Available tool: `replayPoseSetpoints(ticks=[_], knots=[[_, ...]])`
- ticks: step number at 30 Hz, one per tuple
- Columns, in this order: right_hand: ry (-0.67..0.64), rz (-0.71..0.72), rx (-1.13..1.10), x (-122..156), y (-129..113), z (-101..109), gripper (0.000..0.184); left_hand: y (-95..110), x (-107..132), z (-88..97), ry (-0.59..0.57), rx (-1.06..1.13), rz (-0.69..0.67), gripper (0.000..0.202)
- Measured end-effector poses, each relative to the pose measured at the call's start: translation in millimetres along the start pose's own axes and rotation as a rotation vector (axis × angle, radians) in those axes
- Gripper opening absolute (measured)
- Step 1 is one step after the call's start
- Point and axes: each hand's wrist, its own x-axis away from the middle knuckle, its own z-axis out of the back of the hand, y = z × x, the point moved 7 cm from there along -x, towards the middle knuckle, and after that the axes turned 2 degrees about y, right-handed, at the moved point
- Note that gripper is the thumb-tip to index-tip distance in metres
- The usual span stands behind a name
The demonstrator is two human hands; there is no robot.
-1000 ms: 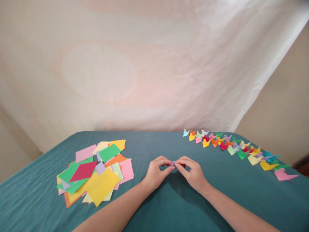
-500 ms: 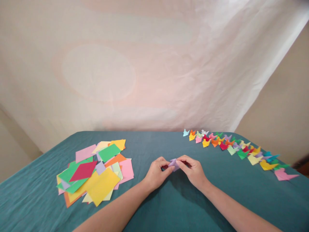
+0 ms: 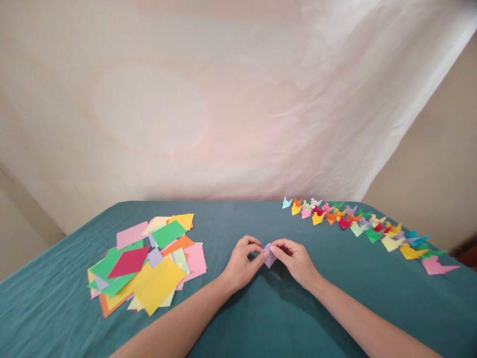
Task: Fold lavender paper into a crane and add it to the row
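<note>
Both my hands meet over the middle of the table, a little above the teal cloth [image 3: 261, 318]. Between them is a small folded lilac paper piece [image 3: 269, 255]. My left hand [image 3: 242, 263] pinches its left side with curled fingers. My right hand [image 3: 294, 259] pinches its right side, thumb and forefinger pressed together on the paper. Part of the paper is hidden behind my fingers.
A loose pile of coloured paper squares [image 3: 145, 266] lies at the left. A long row of small folded paper birds [image 3: 365, 228] runs along the far right edge of the table. A pale sheet [image 3: 208, 99] hangs behind the table.
The lilac piece has been turned and folded between my fingertips and now points downward. Both hands have stayed in the same spot.
</note>
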Motion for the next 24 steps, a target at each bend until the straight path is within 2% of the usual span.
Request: replayPoseSetpoints(ticks=[4, 8, 12, 18, 24], knots=[[-0.018, -0.030, -0.029, -1.2, 4.2, -2.0, 0.024, -2.4, -1.2, -4.3, -0.057, 0.014, 0.015, 0.022], [-0.040, -0.072, -0.081, -1.9, 8.3, -5.4, 0.023, -10.9, -1.0, -5.5, -0.040, -0.041, 0.083, 0.019], [-0.043, -0.082, -0.097, -3.6, 12.2, -8.5, 0.023, -19.0, -2.2, -7.2, -0.030, 0.011, 0.124, 0.018], [-0.011, -0.043, 0.070, -10.2, 17.6, -6.1, 0.016, -23.1, -11.2, -9.7, -0.114, -0.066, 0.098, 0.020], [-0.039, 0.007, 0.237, -12.2, 13.6, -6.5, 0.011, -24.1, -19.8, -12.6, -0.192, -0.162, 0.021, 0.021]])
